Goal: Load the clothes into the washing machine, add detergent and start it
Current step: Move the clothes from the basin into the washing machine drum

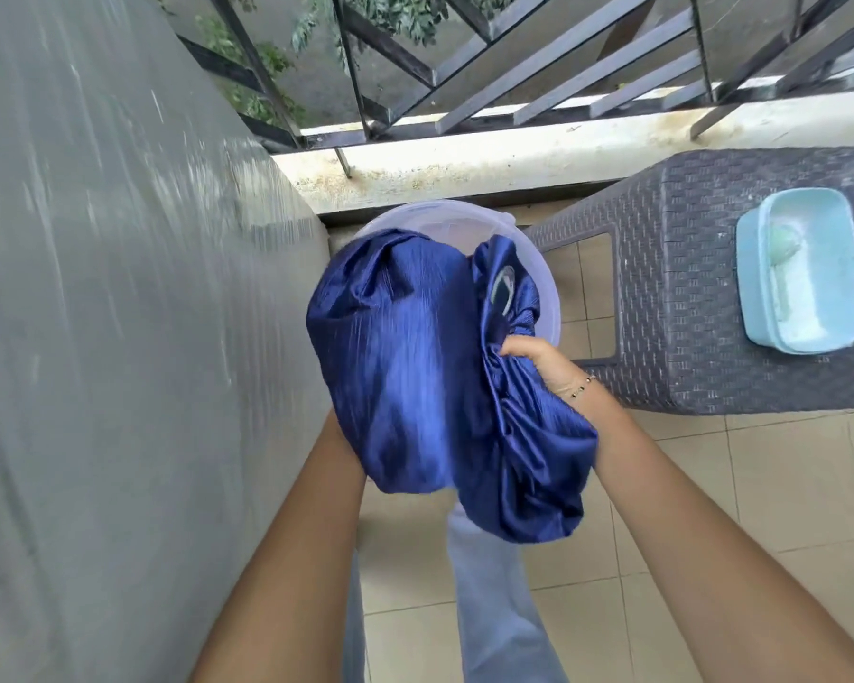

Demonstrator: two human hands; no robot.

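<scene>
A shiny dark blue garment (415, 377) hangs bunched in front of me, above a pale translucent bucket (444, 219) on the tiled floor. My right hand (538, 359) grips a gathered fold at the garment's right side. My left hand is hidden under the cloth; only its forearm (316, 485) shows, reaching up beneath the left part. A light blue rectangular tub (804, 273) holding white powder and a scoop sits on the woven grey table (686, 313) at right. No washing machine shows in this view.
A grey wall (119, 337) runs along the left. A black metal railing (514, 81) and a stained ledge (464, 160) close off the far side. Beige floor tiles (785, 485) lie at the lower right.
</scene>
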